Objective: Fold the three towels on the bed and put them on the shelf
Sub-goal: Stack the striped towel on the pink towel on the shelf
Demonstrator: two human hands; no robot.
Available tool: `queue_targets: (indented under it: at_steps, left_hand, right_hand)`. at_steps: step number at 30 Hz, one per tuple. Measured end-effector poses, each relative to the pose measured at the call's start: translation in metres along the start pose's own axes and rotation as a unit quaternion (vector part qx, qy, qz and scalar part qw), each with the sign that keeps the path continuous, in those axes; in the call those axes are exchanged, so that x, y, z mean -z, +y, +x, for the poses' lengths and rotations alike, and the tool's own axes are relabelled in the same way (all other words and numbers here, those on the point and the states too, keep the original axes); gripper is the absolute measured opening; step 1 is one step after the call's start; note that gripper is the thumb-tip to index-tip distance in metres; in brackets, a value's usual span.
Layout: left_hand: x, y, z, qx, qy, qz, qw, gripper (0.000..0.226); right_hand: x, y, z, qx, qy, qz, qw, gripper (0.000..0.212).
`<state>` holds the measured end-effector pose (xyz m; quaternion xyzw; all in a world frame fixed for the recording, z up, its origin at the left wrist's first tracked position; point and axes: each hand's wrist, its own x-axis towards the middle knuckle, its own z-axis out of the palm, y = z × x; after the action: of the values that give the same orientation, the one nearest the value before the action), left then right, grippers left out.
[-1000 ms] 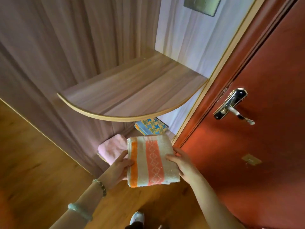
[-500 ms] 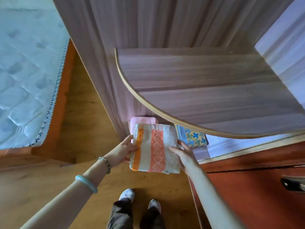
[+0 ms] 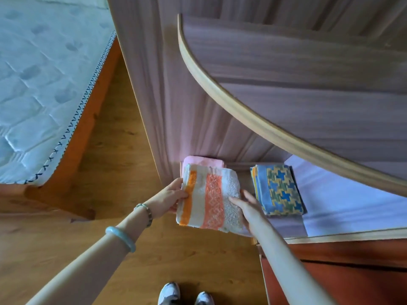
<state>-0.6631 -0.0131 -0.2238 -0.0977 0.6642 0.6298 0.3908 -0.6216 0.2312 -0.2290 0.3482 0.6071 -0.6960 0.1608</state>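
Note:
I hold a folded white towel with orange stripes (image 3: 211, 199) between both hands, low in the middle of the view. My left hand (image 3: 169, 198) grips its left edge; my right hand (image 3: 246, 204) grips its right edge. It hovers over a folded pink towel (image 3: 203, 161), most of which it hides, at the left end of the lower shelf (image 3: 293, 225). A folded blue and yellow patterned towel (image 3: 278, 190) lies on that shelf to the right.
A curved upper shelf (image 3: 308, 89) overhangs the lower one from the upper right. The wardrobe's wooden side (image 3: 167, 95) stands behind the towels. A bed with a quilted mattress (image 3: 44, 84) is at left, a red door (image 3: 341, 278) at lower right, wooden floor below.
The view has tilted down and swung left, bringing the bed in. The striped towel has moved forward over the pink towel at the lower shelf, still in both hands.

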Motion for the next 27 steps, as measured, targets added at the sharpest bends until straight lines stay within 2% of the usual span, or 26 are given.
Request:
queue_targets:
  at_steps: [3, 7, 8, 10, 13, 16, 17, 19, 20, 21, 22, 23, 24, 27]
  left_hand:
    - [0.016, 0.002, 0.037, -0.017, 0.021, -0.004, 1.000, 0.035]
    - [0.026, 0.004, 0.083, -0.027, 0.047, -0.003, 0.999, 0.027]
    - [0.028, 0.000, 0.095, -0.020, 0.054, -0.002, 0.998, 0.026]
    - [0.029, -0.013, 0.117, -0.008, 0.071, -0.004, 0.997, 0.024]
    - [0.026, -0.025, 0.135, -0.012, 0.104, 0.010, 0.994, 0.021]
    - [0.022, -0.030, 0.136, -0.042, 0.162, 0.130, 0.977, 0.033]
    - [0.022, -0.032, 0.133, -0.067, 0.208, 0.196, 0.956, 0.042]
    - [0.020, -0.034, 0.127, -0.164, 0.287, 0.336, 0.882, 0.060]
    - [0.021, -0.034, 0.125, -0.223, 0.297, 0.420, 0.828, 0.063]
    - [0.022, -0.034, 0.124, -0.262, 0.275, 0.505, 0.775, 0.064]
    - [0.024, -0.040, 0.126, -0.285, 0.237, 0.584, 0.723, 0.066]
    - [0.025, -0.048, 0.130, -0.287, 0.212, 0.641, 0.679, 0.068]
    - [0.026, -0.059, 0.136, -0.275, 0.197, 0.671, 0.660, 0.070]
    - [0.024, -0.074, 0.135, -0.233, 0.181, 0.660, 0.691, 0.075]
  right_hand:
    - [-0.007, 0.001, 0.038, 0.039, 0.000, -0.031, 0.999, 0.073]
    - [-0.024, 0.000, 0.090, 0.059, 0.007, -0.016, 0.998, 0.049]
    - [-0.029, 0.004, 0.103, 0.073, 0.024, -0.033, 0.996, 0.053]
    - [-0.036, 0.016, 0.124, 0.112, 0.066, -0.097, 0.987, 0.059]
    - [-0.042, 0.032, 0.143, 0.158, 0.100, -0.209, 0.960, 0.055]
    - [-0.045, 0.035, 0.140, 0.194, 0.127, -0.317, 0.920, 0.060]
    - [-0.044, 0.034, 0.137, 0.234, 0.146, -0.355, 0.893, 0.065]
    - [-0.046, 0.029, 0.129, 0.359, 0.161, -0.446, 0.804, 0.066]
    - [-0.047, 0.026, 0.128, 0.410, 0.146, -0.497, 0.750, 0.064]
    - [-0.048, 0.027, 0.132, 0.445, 0.125, -0.543, 0.701, 0.064]
    - [-0.049, 0.031, 0.135, 0.453, 0.097, -0.581, 0.669, 0.065]
    - [-0.050, 0.037, 0.139, 0.440, 0.069, -0.610, 0.656, 0.065]
    - [-0.053, 0.043, 0.142, 0.410, 0.044, -0.627, 0.661, 0.066]
    - [-0.054, 0.057, 0.150, 0.358, 0.010, -0.641, 0.679, 0.068]
